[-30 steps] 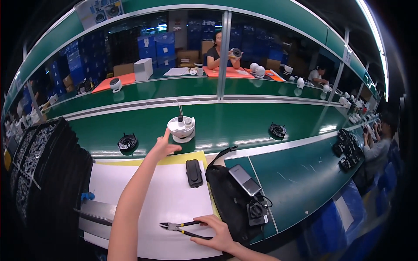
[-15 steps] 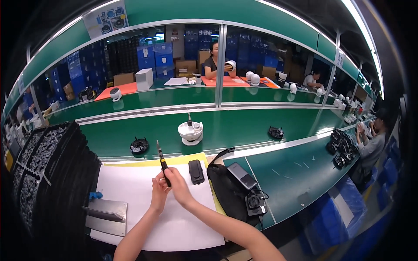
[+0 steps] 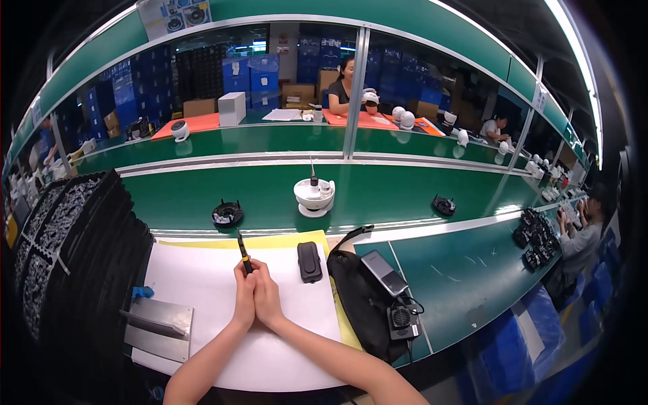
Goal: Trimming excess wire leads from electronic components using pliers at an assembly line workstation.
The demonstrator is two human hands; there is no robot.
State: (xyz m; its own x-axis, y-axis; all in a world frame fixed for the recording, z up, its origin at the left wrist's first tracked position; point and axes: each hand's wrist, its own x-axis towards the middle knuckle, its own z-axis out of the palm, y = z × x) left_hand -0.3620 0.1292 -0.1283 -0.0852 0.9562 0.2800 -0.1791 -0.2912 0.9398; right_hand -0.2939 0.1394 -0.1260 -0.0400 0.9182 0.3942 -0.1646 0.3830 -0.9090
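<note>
My left hand (image 3: 244, 295) and my right hand (image 3: 268, 295) are pressed together above a white sheet (image 3: 202, 273). Between their closed fingers stands a slim black-handled tool (image 3: 244, 258) with a yellow band and a narrow pointed end, tilted slightly left and pointing away from me. Its lower handle is hidden in my hands, and its exact kind is unclear. To the right of my hands, a black oblong case (image 3: 310, 262) lies on the sheet. Beyond the sheet sits a round black part (image 3: 227, 214) on the green bench.
A white camera-like device (image 3: 314, 196) stands farther back. Stacked black trays (image 3: 101, 250) rise at left, beside a metal bracket plate (image 3: 177, 314). On the right lie a black bag (image 3: 354, 297), a grey power bank (image 3: 383, 273) and a small fan-like device (image 3: 403, 318). People work beyond.
My hands have drawn together around the tool and moved slightly lower, and the tool stands more upright. The view has shifted a little. Across the bench, a person's white device has moved.
</note>
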